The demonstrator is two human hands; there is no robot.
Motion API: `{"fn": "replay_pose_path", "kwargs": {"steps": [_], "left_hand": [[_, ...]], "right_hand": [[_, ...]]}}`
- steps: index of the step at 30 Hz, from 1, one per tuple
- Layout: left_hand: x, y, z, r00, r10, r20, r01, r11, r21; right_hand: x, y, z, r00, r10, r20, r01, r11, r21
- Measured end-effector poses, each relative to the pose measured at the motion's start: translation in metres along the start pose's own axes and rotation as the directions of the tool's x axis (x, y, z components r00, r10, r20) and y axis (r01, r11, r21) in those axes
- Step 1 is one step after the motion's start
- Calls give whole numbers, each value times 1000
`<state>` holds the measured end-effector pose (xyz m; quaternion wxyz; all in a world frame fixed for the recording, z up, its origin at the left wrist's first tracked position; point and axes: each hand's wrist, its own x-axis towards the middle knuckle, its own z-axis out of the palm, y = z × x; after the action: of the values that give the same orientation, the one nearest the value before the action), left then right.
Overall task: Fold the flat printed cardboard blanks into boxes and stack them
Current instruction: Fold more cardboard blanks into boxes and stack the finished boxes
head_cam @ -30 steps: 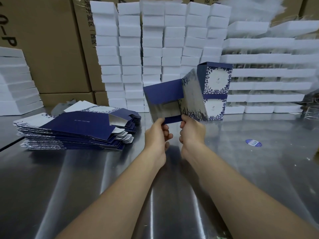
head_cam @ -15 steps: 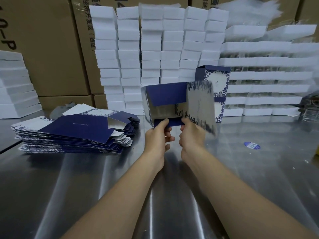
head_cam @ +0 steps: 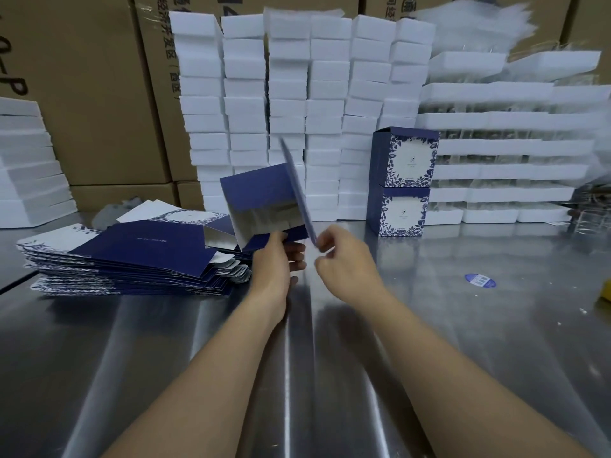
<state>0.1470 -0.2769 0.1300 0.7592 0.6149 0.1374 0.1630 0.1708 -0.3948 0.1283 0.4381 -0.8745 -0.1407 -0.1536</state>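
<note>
I hold a half-opened navy cardboard blank (head_cam: 261,196) upright above the steel table (head_cam: 429,325). My left hand (head_cam: 276,262) grips its lower edge. My right hand (head_cam: 340,256) pinches the bottom corner of a blurred panel that stands edge-on to me. Its silver inside faces me. A pile of flat blue-and-white printed blanks (head_cam: 132,256) lies to the left. Two folded boxes (head_cam: 401,180) with leaf print stand stacked one on the other, to the right behind my hands.
Columns of white foam blocks (head_cam: 287,104) and white trays (head_cam: 502,153) line the back, with brown cartons (head_cam: 82,94) behind. More white blocks (head_cam: 26,166) sit far left. A blue oval sticker (head_cam: 480,280) lies on the table at right.
The blank has moved left and opened from flat into a tube shape. Its right panel swung from facing me to edge-on. My right hand shifted right.
</note>
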Motion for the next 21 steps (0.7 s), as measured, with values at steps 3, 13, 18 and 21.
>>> {"fn": "replay_pose_path", "kwargs": {"steps": [3, 13, 18, 21], "left_hand": [[1, 2, -5, 999, 32, -33, -31, 999, 28], [-10, 2, 4, 960, 279, -18, -265, 929, 260], [-1, 1, 3, 982, 187, 41, -187, 982, -9], [3, 4, -4, 990, 43, 137, -24, 990, -138]], "right_hand": [[1, 13, -4, 992, -30, -121, 27, 999, -24], [6, 12, -20, 904, -145, -402, 211, 970, 124], [3, 4, -25, 907, -111, -407, 162, 983, 92], [6, 8, -24, 912, -53, -407, 112, 986, 123]]}}
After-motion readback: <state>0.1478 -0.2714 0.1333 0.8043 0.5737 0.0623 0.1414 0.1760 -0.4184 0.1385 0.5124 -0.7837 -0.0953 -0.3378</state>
